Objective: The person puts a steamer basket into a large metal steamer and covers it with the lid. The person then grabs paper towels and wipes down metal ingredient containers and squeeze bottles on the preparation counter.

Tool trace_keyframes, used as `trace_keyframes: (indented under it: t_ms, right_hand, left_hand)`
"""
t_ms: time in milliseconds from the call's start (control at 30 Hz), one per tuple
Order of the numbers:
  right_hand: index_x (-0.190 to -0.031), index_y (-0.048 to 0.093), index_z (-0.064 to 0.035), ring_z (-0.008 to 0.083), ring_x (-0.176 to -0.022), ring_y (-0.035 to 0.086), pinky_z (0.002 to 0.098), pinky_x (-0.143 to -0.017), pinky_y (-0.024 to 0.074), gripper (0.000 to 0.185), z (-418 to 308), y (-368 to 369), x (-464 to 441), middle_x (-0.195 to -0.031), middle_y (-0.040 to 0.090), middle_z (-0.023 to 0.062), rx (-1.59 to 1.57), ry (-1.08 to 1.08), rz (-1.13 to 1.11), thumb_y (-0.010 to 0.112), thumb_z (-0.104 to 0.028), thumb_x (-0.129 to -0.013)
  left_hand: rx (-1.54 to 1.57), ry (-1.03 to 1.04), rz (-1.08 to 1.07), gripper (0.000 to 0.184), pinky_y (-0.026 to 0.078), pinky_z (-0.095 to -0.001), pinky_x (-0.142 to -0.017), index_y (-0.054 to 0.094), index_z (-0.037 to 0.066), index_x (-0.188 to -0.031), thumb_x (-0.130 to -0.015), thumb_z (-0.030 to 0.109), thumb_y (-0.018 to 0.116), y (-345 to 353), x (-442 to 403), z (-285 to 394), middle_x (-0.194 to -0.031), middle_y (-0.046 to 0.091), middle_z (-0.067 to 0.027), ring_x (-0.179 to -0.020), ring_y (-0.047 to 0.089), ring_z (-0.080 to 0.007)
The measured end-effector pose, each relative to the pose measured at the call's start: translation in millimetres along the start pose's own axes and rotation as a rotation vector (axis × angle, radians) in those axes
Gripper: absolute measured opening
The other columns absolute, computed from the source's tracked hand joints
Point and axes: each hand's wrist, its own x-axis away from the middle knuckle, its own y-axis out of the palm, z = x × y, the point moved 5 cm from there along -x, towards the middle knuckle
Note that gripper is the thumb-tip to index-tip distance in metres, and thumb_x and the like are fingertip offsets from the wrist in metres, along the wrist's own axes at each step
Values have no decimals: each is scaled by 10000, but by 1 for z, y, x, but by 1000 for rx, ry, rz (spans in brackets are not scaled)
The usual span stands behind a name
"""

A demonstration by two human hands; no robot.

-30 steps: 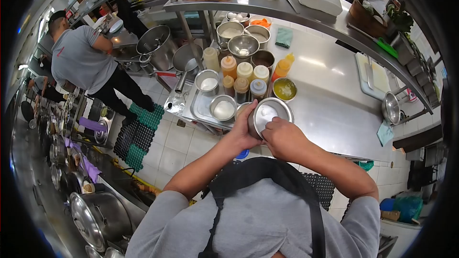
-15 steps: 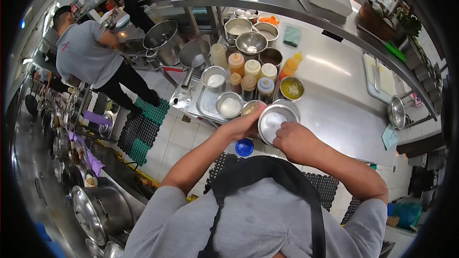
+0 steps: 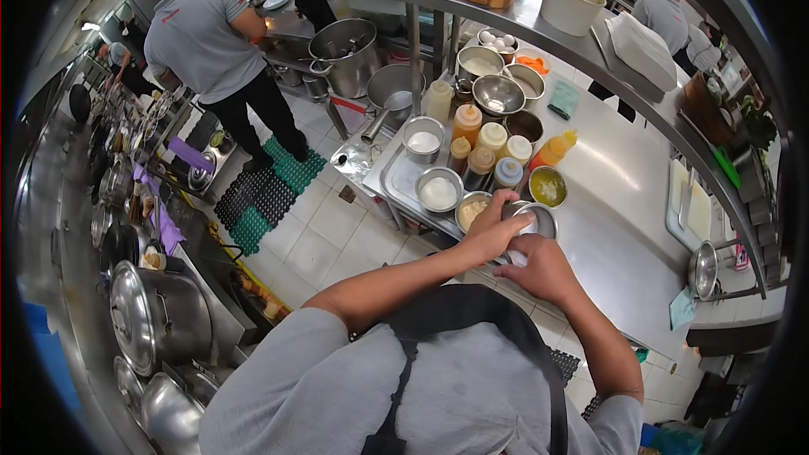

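Both my hands meet over the near edge of the steel table, around a small metal bowl (image 3: 520, 258) with a white inside. My left hand (image 3: 489, 232) grips it from the left and above, thumb lying across. My right hand (image 3: 543, 270) is closed at the bowl's near side, fingers curled; what they hold is hidden. The hands cover most of the bowl. Just behind them stands another metal bowl (image 3: 546, 217). Left of my left hand is a bowl of pale crumbly food (image 3: 473, 211). A bowl of yellow-green liquid (image 3: 548, 187) stands beyond my fingers.
Several squeeze bottles (image 3: 494, 140) and metal bowls crowd a metal tray (image 3: 400, 181). A shelf (image 3: 539, 25) with tubs overhangs the table. A cutting board (image 3: 691, 202) lies right. A person in grey (image 3: 202, 42) stands left; others work at the back right. Pots (image 3: 160, 316) stand lower left.
My hands have drawn closer together, and the bowl, open to view before, is now mostly covered by them. The view has shifted, so the table items sit further right and lower.
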Motion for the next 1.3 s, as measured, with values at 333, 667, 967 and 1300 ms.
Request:
trace_keyframes:
  t_ms: [333, 667, 967, 1300]
  right_hand:
    - [-1063, 775, 3, 432, -891, 718, 471, -847, 565, 310, 28, -28, -12, -961, 739, 263, 19, 150, 86, 686, -198, -846]
    - [-1126, 756, 23, 195, -876, 696, 330, -841, 537, 303, 54, -10, -13, -973, 766, 134, -531, 294, 42, 693, -169, -900]
    - [-1115, 729, 61, 179, -858, 703, 330, -803, 567, 264, 129, -17, 126, -952, 755, 78, -962, 589, 109, 681, -45, -879]
    - [-992, 743, 30, 413, -948, 732, 486, -865, 558, 296, 396, 260, 373, -965, 748, 258, -39, 1224, 240, 666, -195, -816]
  left_hand:
    - [233, -54, -66, 571, 413, -316, -1028, 519, 21, -1321, -1005, 484, 628, -23, -11, -31, -1228, 576, -113, -1174, 530, -171]
    - [495, -151, -9, 576, 407, -342, -1082, 485, -35, -1427, -942, 253, 598, -29, -2, -88, -1323, 592, -170, -1255, 542, -239]
    - [476, -174, 69, 592, 461, -349, -1051, 500, -14, -1445, -892, 184, 577, -135, 40, -89, -1288, 623, -128, -1187, 600, -226]
    - [107, -74, 704, 596, 466, -390, -1019, 529, -37, -1422, -893, 237, 534, -290, 0, -146, -1301, 608, -217, -1140, 612, -310]
